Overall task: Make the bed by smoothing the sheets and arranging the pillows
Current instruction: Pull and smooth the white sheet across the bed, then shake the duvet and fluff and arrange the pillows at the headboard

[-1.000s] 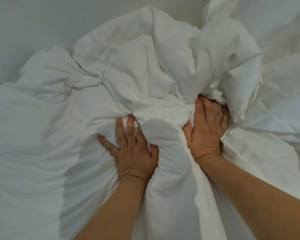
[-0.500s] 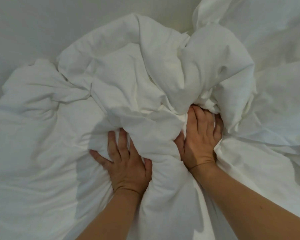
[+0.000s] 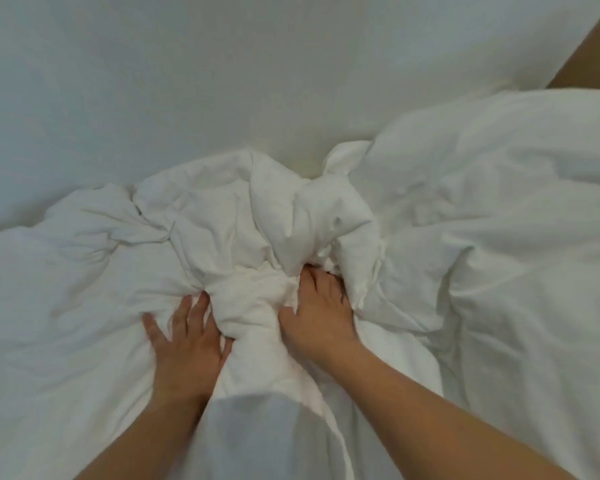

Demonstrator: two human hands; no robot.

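A white duvet (image 3: pixel 499 254) lies crumpled across the bed, bunched into a thick ridge (image 3: pixel 253 306) between my two hands. My left hand (image 3: pixel 184 344) lies palm down on the left side of that ridge with its fingers spread and straight. My right hand (image 3: pixel 319 310) presses against the ridge's right side; its fingertips are buried under a fold, so their curl is hidden. Beyond the bunched cloth stretches the smooth white bed sheet (image 3: pixel 222 81). No pillow is in view.
A brown strip, floor or bed frame (image 3: pixel 593 57), shows at the top right corner past the bed's edge. The flat sheet covers the whole upper half of the view.
The raised heap of duvet has dropped lower and flatter, uncovering much more of the flat sheet beyond it. Both hands stay on either side of the ridge; the left fingers are spread wider.
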